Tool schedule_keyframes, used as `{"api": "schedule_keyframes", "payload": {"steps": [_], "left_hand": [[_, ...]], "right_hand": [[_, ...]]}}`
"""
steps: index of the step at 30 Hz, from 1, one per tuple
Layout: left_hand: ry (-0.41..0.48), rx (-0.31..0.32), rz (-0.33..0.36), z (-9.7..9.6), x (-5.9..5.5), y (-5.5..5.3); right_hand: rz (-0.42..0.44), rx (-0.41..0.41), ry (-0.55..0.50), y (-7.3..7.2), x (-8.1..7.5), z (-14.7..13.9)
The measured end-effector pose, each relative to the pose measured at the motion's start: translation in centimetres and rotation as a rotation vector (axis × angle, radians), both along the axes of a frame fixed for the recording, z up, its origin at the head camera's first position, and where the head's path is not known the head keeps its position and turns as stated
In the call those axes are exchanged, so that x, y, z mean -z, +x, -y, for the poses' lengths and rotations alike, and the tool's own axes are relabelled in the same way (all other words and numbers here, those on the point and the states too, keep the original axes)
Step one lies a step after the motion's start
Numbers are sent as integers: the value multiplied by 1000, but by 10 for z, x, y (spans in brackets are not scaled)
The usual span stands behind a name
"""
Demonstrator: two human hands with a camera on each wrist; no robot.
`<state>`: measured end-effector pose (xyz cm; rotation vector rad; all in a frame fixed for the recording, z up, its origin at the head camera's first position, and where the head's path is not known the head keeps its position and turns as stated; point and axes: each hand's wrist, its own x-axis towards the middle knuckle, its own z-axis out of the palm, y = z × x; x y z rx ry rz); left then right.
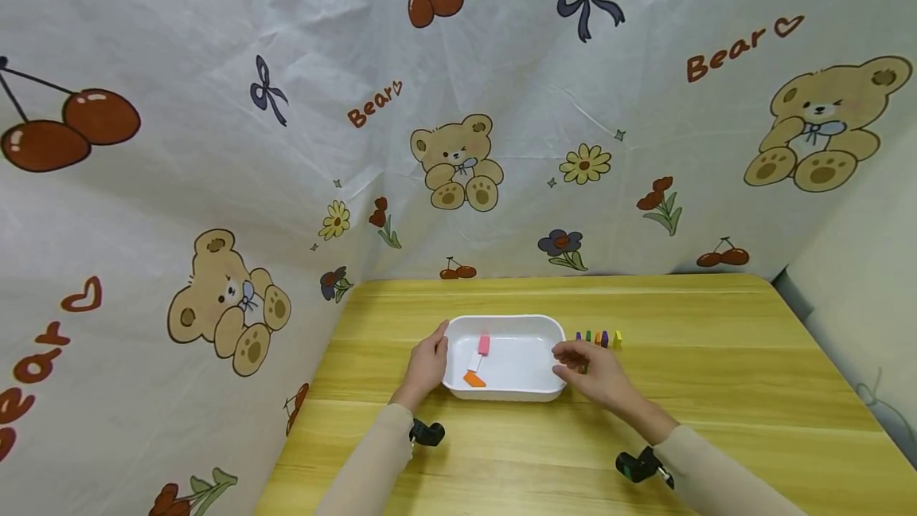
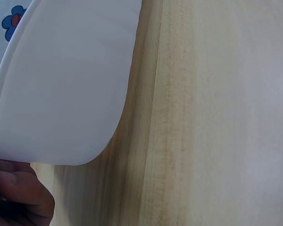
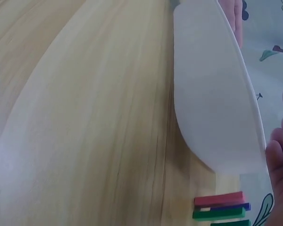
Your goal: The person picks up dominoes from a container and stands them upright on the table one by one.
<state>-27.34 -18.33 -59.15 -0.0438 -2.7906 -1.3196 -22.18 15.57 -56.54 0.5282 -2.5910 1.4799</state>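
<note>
A white rectangular tray [image 1: 523, 357] stands on the table, with a pink block [image 1: 484, 345], a small white piece [image 1: 475, 362] and an orange block [image 1: 474, 379] lying in its left part. My left hand [image 1: 427, 365] grips the tray's left end; in the left wrist view its curled fingers [image 2: 26, 193] sit under the rim. At the opposite end is my right hand [image 1: 593, 374], loosely bent and holding nothing. Its fingers [image 3: 277, 162] come close to the rim in the right wrist view; whether they touch it I cannot tell.
Several small coloured blocks [image 1: 605, 339] stand in a row right of the tray, partly hidden by my right hand. Among them a red block [image 3: 219, 198] and a green block [image 3: 219, 213] show beside the tray. A bear-patterned cloth [image 1: 530, 102] hangs behind the wooden table [image 1: 752, 388].
</note>
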Motion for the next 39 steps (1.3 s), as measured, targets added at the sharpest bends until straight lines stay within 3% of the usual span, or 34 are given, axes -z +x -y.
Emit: {"api": "schedule_keyframes", "payload": {"steps": [12,20,39], "left_hand": [[-5,11,-21,0,2,-1],[-6,15,-19,0,0,0],[4,4,-2,0,2,-1]], "right_hand": [[28,-82,-53,-7,-1,23],[-20,-114,-37,-14,1,34],[61,-212,0,-31,-2,56]]}}
